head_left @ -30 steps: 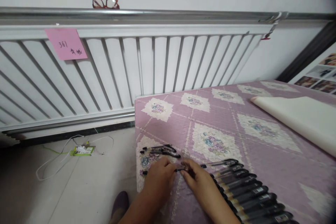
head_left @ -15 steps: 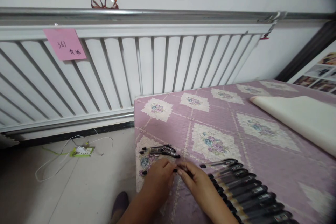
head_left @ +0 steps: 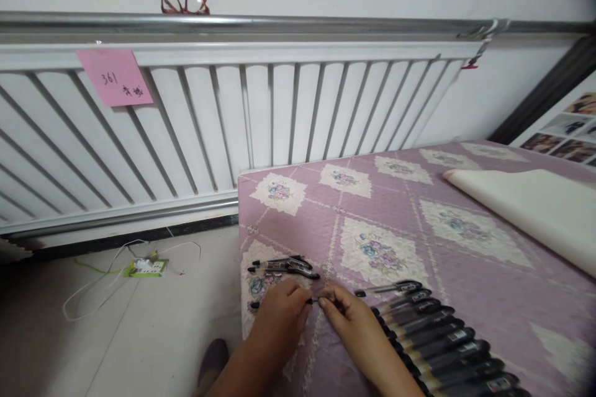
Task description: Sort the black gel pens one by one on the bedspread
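Observation:
My left hand (head_left: 282,311) is closed around a pen, whose black end (head_left: 254,305) sticks out to the left of my fist. Another black end (head_left: 309,301) of it shows by my thumb. Just to the right, my right hand (head_left: 347,313) pinches a thin pen part in line with it; the fingers hide most of that part. Beyond my left hand lie a few black-and-clear pens (head_left: 284,265), close together. A row of several similar pens (head_left: 449,335) runs beside my right forearm, caps pointing right.
The pens lie on a purple floral bedspread (head_left: 298,226). A rolled white sheet (head_left: 526,198) is at the right. Behind stands a white radiator (head_left: 284,111) with a pink note (head_left: 114,77); eyeglasses (head_left: 185,5) rest on the pipe. A power strip (head_left: 148,267) with cables lies on the floor.
My hands have drawn slightly apart, and a thin dark piece now shows between the pen in my left hand and my right fingertips. The other pens have not moved.

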Demonstrator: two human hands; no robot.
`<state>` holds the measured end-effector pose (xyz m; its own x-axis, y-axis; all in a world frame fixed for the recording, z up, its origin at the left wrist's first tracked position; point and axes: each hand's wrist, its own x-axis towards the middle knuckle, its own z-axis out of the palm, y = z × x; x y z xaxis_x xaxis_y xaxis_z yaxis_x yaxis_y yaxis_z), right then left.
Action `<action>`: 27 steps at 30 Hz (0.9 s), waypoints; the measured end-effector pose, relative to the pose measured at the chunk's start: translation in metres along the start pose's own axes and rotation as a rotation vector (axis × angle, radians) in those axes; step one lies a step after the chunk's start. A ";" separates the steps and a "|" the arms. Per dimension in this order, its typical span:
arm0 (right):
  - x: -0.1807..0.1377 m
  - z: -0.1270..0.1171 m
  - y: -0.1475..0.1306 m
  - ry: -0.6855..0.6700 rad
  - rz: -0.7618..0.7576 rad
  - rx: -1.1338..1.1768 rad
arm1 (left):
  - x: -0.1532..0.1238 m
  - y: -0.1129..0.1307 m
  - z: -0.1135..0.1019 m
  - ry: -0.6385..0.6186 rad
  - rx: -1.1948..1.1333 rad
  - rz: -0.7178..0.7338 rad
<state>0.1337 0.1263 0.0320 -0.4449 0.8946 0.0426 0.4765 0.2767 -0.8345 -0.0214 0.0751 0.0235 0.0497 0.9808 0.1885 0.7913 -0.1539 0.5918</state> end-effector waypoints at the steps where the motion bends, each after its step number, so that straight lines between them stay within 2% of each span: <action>1: 0.000 0.000 0.001 -0.001 -0.004 0.014 | 0.000 -0.001 0.000 0.005 0.003 0.005; 5: 0.002 0.000 0.003 0.023 -0.012 0.082 | 0.001 -0.008 -0.005 0.043 0.009 -0.020; 13: 0.002 0.002 0.006 0.043 -0.014 0.058 | 0.003 -0.031 -0.016 0.089 0.076 -0.140; 20: 0.002 0.004 0.005 0.031 -0.036 0.024 | 0.004 -0.030 -0.018 0.063 0.052 -0.194; 27: 0.002 0.005 0.002 0.038 -0.050 -0.001 | 0.004 -0.038 -0.019 0.102 0.012 -0.206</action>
<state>0.1306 0.1267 0.0273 -0.4389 0.8923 0.1055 0.4548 0.3219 -0.8304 -0.0625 0.0822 0.0167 -0.1748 0.9741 0.1437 0.7857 0.0500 0.6165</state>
